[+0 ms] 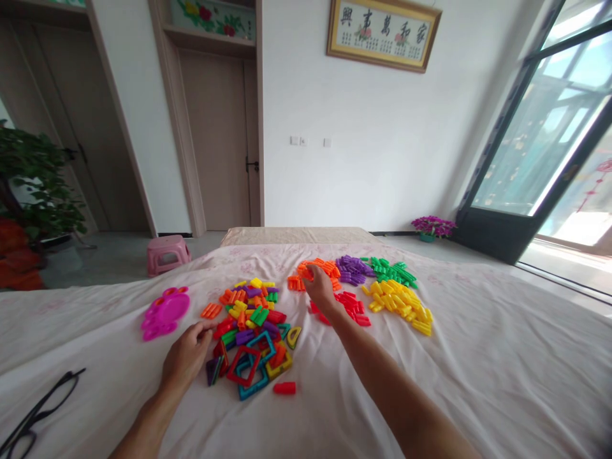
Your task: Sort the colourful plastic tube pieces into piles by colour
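My right hand (319, 287) reaches over a pile of orange plastic building blocks (329, 268), its fingers closed on an orange block. At the left edge of a mixed-colour block pile (258, 315) is my left hand (190, 347). Its fingertips are pressed together beside a red block; what they hold, if anything, is hidden. Sorted piles of purple blocks (352, 270), green blocks (394, 271), yellow blocks (401, 303) and red blocks (351, 307) lie around the right arm. Magnetic frame tiles (245, 365) lie at the near side of the mixed pile.
A pink paw-shaped tray (167, 312) lies left of the mixed pile, and black eyeglasses (38, 411) rest at lower left. One single red block (285, 387) is close to me. The wrinkled white cloth (344, 408) covers the surface. A pink stool (168, 255) stands beyond.
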Demonstrator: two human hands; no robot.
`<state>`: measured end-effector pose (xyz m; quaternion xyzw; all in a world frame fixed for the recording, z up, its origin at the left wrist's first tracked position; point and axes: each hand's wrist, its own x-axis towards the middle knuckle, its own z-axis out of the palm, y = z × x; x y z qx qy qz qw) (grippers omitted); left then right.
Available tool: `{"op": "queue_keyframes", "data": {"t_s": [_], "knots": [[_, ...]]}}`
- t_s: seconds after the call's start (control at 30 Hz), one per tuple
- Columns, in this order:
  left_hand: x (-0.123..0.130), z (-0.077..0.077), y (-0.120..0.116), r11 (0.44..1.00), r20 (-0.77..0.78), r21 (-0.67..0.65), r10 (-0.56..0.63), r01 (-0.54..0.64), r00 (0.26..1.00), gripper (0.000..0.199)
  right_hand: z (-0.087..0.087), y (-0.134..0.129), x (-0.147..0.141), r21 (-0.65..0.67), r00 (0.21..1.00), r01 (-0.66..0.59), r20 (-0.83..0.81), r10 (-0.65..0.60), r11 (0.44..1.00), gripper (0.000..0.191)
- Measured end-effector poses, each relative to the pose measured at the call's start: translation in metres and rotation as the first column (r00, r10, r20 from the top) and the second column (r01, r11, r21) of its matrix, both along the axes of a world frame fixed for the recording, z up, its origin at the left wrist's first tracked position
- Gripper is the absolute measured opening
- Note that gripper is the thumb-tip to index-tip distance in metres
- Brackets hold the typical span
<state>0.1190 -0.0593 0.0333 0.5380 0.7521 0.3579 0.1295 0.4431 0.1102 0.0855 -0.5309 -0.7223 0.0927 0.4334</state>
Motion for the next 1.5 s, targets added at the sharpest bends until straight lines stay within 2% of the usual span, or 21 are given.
{"op": "queue_keyframes", "data": {"t_s": [0.1, 0.17, 0.23, 0.3, 0.4, 0.5, 0.67, 0.83, 0.93, 1.1, 1.3, 1.5], "knots": [[0.0, 0.0, 0.0, 1.0, 0.01, 0.001, 0.0, 0.0, 1.0, 0.034, 0.014, 0.014, 0.016, -0.006, 0.988, 0.127, -0.083, -0.127, 0.992, 0.046], [0.0, 0.0, 0.0, 1.0, 0.018, 0.003, 0.002, -0.002, 1.0, 0.034, 0.016, 0.014, 0.017, -0.002, 0.985, 0.135, -0.107, -0.134, 0.991, 0.045], [0.001, 0.0, 0.0, 1.0, 0.025, 0.004, 0.0, 0.0, 1.0, 0.034, 0.011, 0.008, 0.011, -0.012, 0.993, 0.066, -0.098, -0.067, 0.998, 0.039], [0.001, 0.0, 0.0, 1.0, 0.023, 0.001, 0.002, -0.002, 1.0, 0.034, 0.001, -0.004, -0.001, -0.059, 0.997, -0.053, -0.066, 0.049, 0.997, 0.032], [0.001, 0.0, 0.0, 1.0, 0.018, -0.004, 0.003, -0.003, 1.0, 0.035, -0.014, -0.024, -0.023, -0.151, 0.973, -0.228, 0.006, 0.231, 0.962, 0.026], [0.001, 0.001, 0.0, 1.0, 0.016, -0.001, 0.001, -0.001, 1.0, 0.034, -0.02, -0.038, -0.043, -0.237, 0.931, -0.311, 0.118, 0.345, 0.92, 0.023], [0.002, 0.002, 0.0, 1.0, 0.015, -0.001, 0.008, -0.008, 1.0, 0.033, -0.012, -0.038, -0.064, -0.362, 0.888, -0.217, 0.313, 0.337, 0.907, 0.021], [0.003, 0.003, 0.0, 1.0, 0.012, 0.013, -0.001, 0.001, 1.0, 0.033, -0.011, -0.034, -0.074, -0.331, 0.862, -0.173, 0.404, 0.305, 0.927, 0.029], [0.003, 0.003, 0.0, 1.0, 0.001, 0.018, 0.008, -0.008, 1.0, 0.032, -0.012, -0.035, -0.076, -0.307, 0.852, -0.189, 0.422, 0.311, 0.933, 0.026], [0.005, 0.006, -0.002, 1.0, -0.001, 0.0, 0.011, -0.011, 1.0, 0.032, -0.01, -0.034, -0.081, -0.359, 0.83, -0.18, 0.445, 0.337, 0.916, 0.024], [0.005, 0.007, -0.003, 1.0, -0.014, 0.002, 0.003, -0.003, 1.0, 0.034, -0.01, -0.03, -0.084, -0.359, 0.811, -0.206, 0.457, 0.364, 0.91, 0.023], [0.004, 0.005, -0.002, 1.0, -0.019, 0.0, 0.005, -0.005, 1.0, 0.033, -0.014, -0.03, -0.08, -0.352, 0.844, -0.18, 0.425, 0.328, 0.918, 0.022]]}}
